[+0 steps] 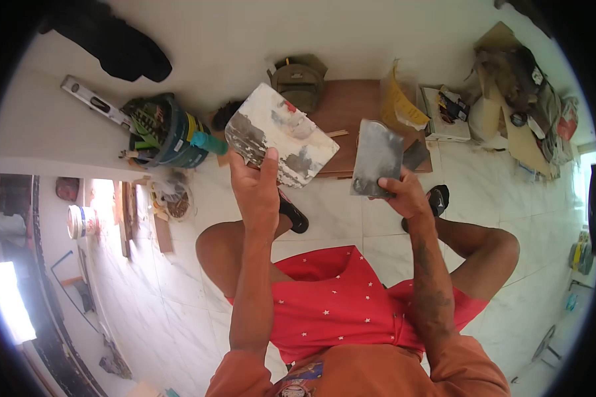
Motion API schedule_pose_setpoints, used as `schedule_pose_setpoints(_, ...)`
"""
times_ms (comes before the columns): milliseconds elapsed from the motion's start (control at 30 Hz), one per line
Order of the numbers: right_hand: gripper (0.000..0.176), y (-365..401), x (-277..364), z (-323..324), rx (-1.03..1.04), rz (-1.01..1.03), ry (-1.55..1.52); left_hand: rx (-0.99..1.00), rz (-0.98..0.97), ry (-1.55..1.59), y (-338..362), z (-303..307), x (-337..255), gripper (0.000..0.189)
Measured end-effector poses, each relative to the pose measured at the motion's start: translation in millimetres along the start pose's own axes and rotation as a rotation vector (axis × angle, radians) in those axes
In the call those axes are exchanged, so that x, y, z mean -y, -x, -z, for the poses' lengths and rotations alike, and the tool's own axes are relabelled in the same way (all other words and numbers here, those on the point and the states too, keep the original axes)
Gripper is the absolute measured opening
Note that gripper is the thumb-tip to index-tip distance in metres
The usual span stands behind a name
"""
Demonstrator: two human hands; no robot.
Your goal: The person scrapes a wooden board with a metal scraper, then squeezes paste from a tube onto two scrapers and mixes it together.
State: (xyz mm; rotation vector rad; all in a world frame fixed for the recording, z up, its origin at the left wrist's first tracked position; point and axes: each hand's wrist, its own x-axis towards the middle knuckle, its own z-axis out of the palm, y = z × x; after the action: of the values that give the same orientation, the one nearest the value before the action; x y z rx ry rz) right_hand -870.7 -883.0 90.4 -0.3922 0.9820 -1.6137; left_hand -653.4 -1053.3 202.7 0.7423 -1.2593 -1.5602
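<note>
My left hand [255, 182] grips the lower left edge of a rectangular plate [281, 135], its thumb on the face. White putty is smeared thickly over this plate, with grey patches at the left and lower edge and a red spot near the top. To its right, my right hand [405, 194] pinches the lower edge of a flat grey scraper blade [379, 159], thumb in front. The blade has rounded corners and a dull, scuffed face. Plate and blade are held up apart from each other; my fingers behind them are mostly hidden.
Ahead lies a brown board [351, 99] on the tiled floor. A bucket of tools [179, 142] and a spirit level [96, 102] stand left; a cut yellow container [400, 99], a box [444, 119] and piled cardboard [520, 142] are right. A backpack [298, 83] leans on the wall.
</note>
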Motion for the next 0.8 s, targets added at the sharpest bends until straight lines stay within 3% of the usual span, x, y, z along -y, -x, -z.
schedule_pose_setpoints(100, 0.031, 30.2, 51.4, -47.1, 0.021, 0.077, -0.110, 0.068, -0.094, -0.162, 11.8, -5.2, -21.7, 0.043)
schedule_pose_setpoints(133, 0.031, 45.1, 67.4, -76.3, -0.169, 0.094, -0.117, 0.067, -0.147, -0.184, 17.1, -9.6, -26.1, 0.043)
schedule_pose_setpoints(300, 0.027, 96.9, 57.0, -111.9, -0.311, 0.403, 0.500, 0.021, -0.473, -0.275, 48.1, -37.7, -28.0, 0.043)
schedule_pose_setpoints(367, 0.025, 110.1, 45.9, -120.8, -0.350, 0.505, 0.641, 0.028, -0.508, -0.239, 64.1, -56.5, -33.5, 0.040)
schedule_pose_setpoints(467, 0.025, 123.5, 39.1, -143.2, -0.351, 0.492, 0.437, 0.031, -0.583, -0.217, 77.2, -65.3, -34.2, 0.036)
schedule_pose_setpoints(633, 0.023, 126.2, 48.6, -162.2, -0.327, 0.576, 0.358, 0.039, -0.632, -0.268, 88.7, -64.2, -47.5, 0.020)
schedule_pose_setpoints(800, 0.023, 131.2, 53.1, -183.4, -0.325, 0.626, 0.266, 0.079, -0.677, -0.310, 96.2, -62.6, -60.0, 0.021)
